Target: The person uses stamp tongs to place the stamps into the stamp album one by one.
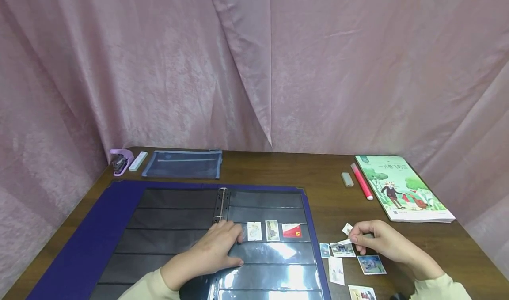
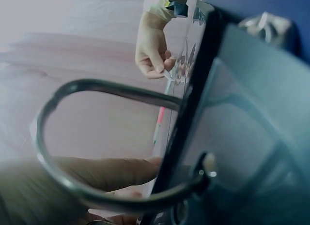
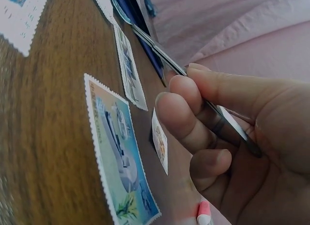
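Tweezers (image 3: 164, 57) sit in the right hand (image 1: 379, 238), grip narrow, pinched between thumb and fingers, back end against the palm. Right wrist view gives most of their length; head view gives only a pale sliver over a stamp (image 1: 344, 250). Can't tell if the tips hold paper.

Loose stamps lie on the bench (image 1: 330, 211) right of the album (image 1: 91, 229), around and below the right hand. One blue one (image 1: 371, 264) is just below it; right wrist view shows perforated edges and green leaves, too small in head view.

Album is open, black strip pages. Three album stamps stand in a row on the right page: pale one (image 1: 254, 231), framed one (image 1: 272, 230), red one (image 1: 292, 230). Only head view shows that row clearly.

Left hand (image 1: 212, 247) rests across the album's middle, just beside the pale one, grip loose, thumb spread from fingers, nothing held. Left wrist view adds a metal ring (image 2: 131, 93) up close, fingers behind it, right hand far off.

Back of bench, head view: stapler (image 1: 122, 162), white box (image 1: 138, 161), blue pouch (image 1: 183, 165), eraser (image 1: 347, 179), red marker (image 1: 362, 183), book (image 1: 405, 189). Pink curtain (image 1: 270, 66) behind. Right wrist view catches only the marker's end.
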The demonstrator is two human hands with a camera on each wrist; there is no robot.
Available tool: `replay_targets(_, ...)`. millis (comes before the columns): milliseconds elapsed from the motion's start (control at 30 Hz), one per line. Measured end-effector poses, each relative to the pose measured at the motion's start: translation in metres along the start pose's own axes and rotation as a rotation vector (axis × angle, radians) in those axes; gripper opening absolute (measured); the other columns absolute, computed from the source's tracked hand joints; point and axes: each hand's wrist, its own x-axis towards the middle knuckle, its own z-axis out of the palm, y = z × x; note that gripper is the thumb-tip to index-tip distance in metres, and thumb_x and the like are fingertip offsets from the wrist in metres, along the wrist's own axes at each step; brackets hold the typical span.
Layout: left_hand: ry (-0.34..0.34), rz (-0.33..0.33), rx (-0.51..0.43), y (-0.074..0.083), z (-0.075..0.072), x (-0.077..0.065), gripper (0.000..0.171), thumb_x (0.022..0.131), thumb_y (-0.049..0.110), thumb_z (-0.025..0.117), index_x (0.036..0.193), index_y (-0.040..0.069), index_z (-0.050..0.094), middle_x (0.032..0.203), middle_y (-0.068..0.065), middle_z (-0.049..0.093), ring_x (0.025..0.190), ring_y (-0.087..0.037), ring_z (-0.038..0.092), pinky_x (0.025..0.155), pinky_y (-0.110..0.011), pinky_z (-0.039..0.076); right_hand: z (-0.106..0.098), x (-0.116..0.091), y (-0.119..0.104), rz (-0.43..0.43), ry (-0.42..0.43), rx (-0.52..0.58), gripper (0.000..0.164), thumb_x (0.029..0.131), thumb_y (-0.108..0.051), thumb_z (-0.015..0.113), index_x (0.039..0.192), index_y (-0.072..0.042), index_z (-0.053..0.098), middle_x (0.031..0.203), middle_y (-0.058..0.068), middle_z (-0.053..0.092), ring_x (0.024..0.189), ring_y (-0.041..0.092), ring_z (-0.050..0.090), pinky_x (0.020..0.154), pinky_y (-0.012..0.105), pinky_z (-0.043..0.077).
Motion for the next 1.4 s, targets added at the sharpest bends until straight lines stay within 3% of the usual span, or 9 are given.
replay_targets(167, -0.002, -0.011, -0.026, -0.001, 0.0, 0.0, 0.042, 0.067, 0.037, 0.075, 0.096, 0.017, 0.053, 0.087, 0.009, 0.049, 0.083, -0.007, 0.04, 0.079, -0.031, 0.037, -0.002, 0.001, -0.002, -0.016, -0.003, -0.03, 0.01, 0.089, -0.012, 0.052, 0.082, -0.008, 0.058, 0.061, 0.01, 0.056, 0.057, 0.006, 0.057, 0.056, 0.024, 0.047)
replay_targets(567, 0.011, -0.002, -0.068, -0.003, 0.0, -0.002, 0.036, 0.066, 0.035, 0.076, 0.087, 0.021, 0.051, 0.082, 0.01, 0.044, 0.08, -0.006, 0.035, 0.074, -0.027, 0.033, -0.004, 0.002, -0.01, -0.072, 0.035, -0.084, 0.009, 0.088, -0.01, 0.053, 0.081, -0.009, 0.056, 0.06, 0.004, 0.057, 0.057, 0.007, 0.057, 0.061, 0.021, 0.046)
replay_targets(800, 0.024, 0.036, -0.1, -0.004, 0.001, 0.0, 0.035, 0.065, 0.032, 0.076, 0.083, 0.021, 0.048, 0.079, 0.009, 0.042, 0.078, -0.007, 0.034, 0.073, -0.026, 0.03, -0.005, 0.005, -0.017, -0.07, 0.031, -0.042, 0.009, 0.089, -0.009, 0.052, 0.083, -0.005, 0.057, 0.062, 0.007, 0.058, 0.059, 0.007, 0.058, 0.06, 0.023, 0.047)
replay_targets(1133, 0.047, 0.064, -0.124, -0.008, 0.004, 0.006, 0.027, 0.069, 0.028, 0.074, 0.085, 0.022, 0.052, 0.075, 0.013, 0.046, 0.076, -0.003, 0.038, 0.076, -0.026, 0.034, -0.008, 0.022, -0.032, -0.049, -0.004, -0.009, 0.014, 0.09, -0.013, 0.051, 0.084, -0.002, 0.057, 0.066, 0.009, 0.059, 0.06, 0.008, 0.058, 0.052, 0.028, 0.048)
replay_targets(1400, 0.102, 0.025, -0.233, -0.013, 0.008, 0.007, 0.019, 0.074, 0.013, 0.07, 0.081, 0.022, 0.055, 0.072, 0.014, 0.05, 0.072, -0.002, 0.044, 0.068, -0.019, 0.037, 0.002, 0.043, -0.046, -0.029, -0.019, -0.032, 0.02, 0.09, -0.02, 0.051, 0.084, -0.003, 0.058, 0.068, 0.007, 0.06, 0.061, 0.01, 0.058, 0.056, 0.028, 0.048)
